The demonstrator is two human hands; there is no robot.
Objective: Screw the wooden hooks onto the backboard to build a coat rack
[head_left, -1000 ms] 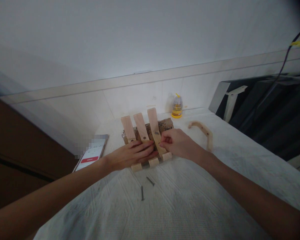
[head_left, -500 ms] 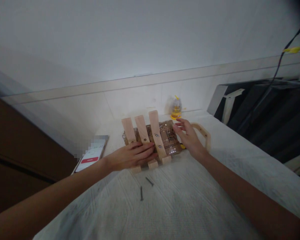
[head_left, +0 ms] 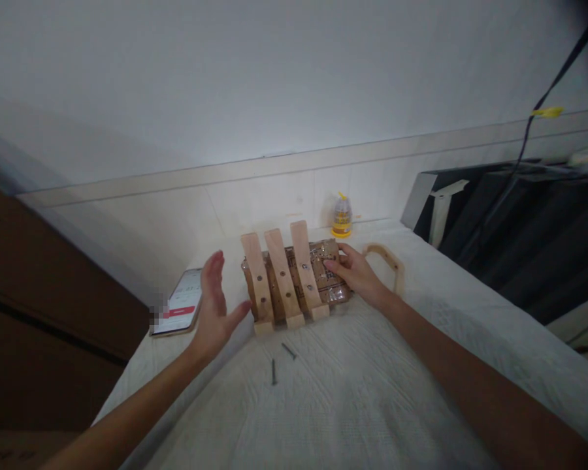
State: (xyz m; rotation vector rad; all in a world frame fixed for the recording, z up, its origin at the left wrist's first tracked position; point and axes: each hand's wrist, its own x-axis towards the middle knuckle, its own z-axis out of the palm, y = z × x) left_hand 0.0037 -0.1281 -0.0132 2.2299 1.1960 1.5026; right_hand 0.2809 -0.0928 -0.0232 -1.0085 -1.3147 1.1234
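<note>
A brown package point(head_left: 339, 291) with dark print and a shiny clear wrap lies on the white cloth. Across it rest three pale wooden pieces: a left one point(head_left: 258, 274), a middle one point(head_left: 283, 277) and a right one point(head_left: 304, 271), each with screw heads or holes and a short foot at the near end. My right hand point(head_left: 360, 274) grips the package's right end, thumb on top. My left hand point(head_left: 214, 313) is open just left of the wooden pieces, fingers up and thumb pointing toward them. Two dark screws, one upper point(head_left: 289, 350) and one lower point(head_left: 274, 371), lie in front.
An angled wooden piece point(head_left: 396, 266) lies right of my right hand. A small yellow-capped bottle point(head_left: 342, 217) stands by the wall. A phone point(head_left: 183, 303) lies at the left. Beyond the cloth's right edge are dark panels point(head_left: 524, 228) and a hanging cable point(head_left: 530, 124).
My left hand has come off the wooden pieces and moved left, opening. My right hand has moved in and closed on the package's right end.
</note>
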